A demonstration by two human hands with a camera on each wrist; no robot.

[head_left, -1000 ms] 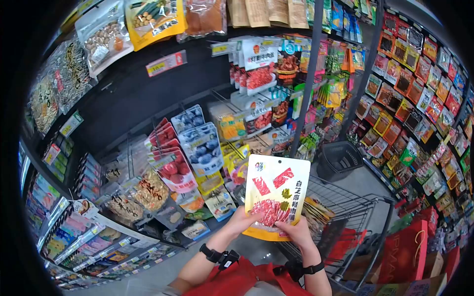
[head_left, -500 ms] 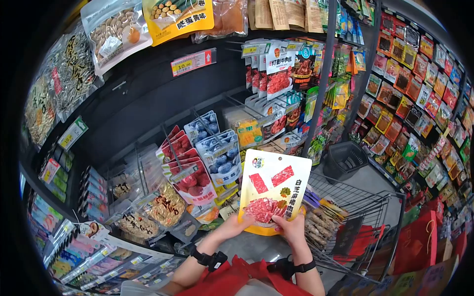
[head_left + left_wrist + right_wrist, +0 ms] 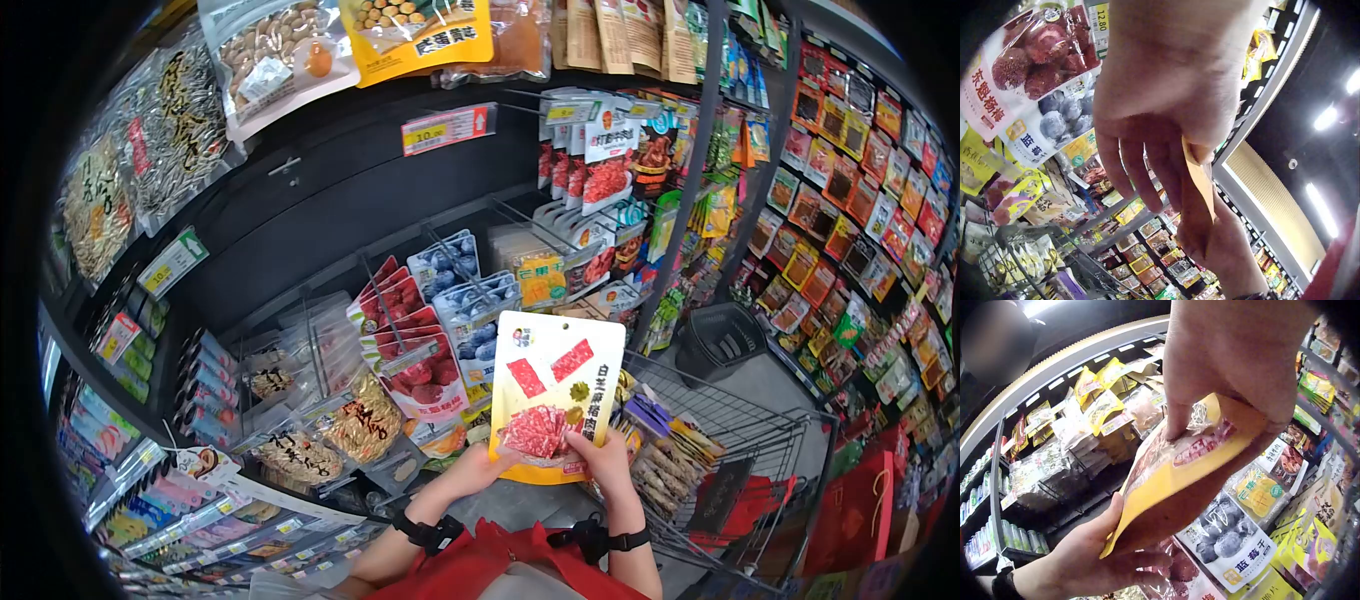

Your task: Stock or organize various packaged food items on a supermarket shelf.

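The bag [image 3: 545,385] had stayed up by the left edge of the cart [image 3: 770,440]. The left hand [image 3: 475,470] and right hand [image 3: 605,463] gripped it with their fingers (thumbs in front). Only the head view had swung left a bit, so it seemed the bag was just being looked over.

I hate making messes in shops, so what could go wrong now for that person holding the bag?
The white-and-yellow bag might slip: the left hand and right hand grip only its lower part, so the top is unsupported. A quick turn could bump the hanging fruit pouches nearby. And the black basket seems to stand on the floor close to the cart, so the cart might knock it.
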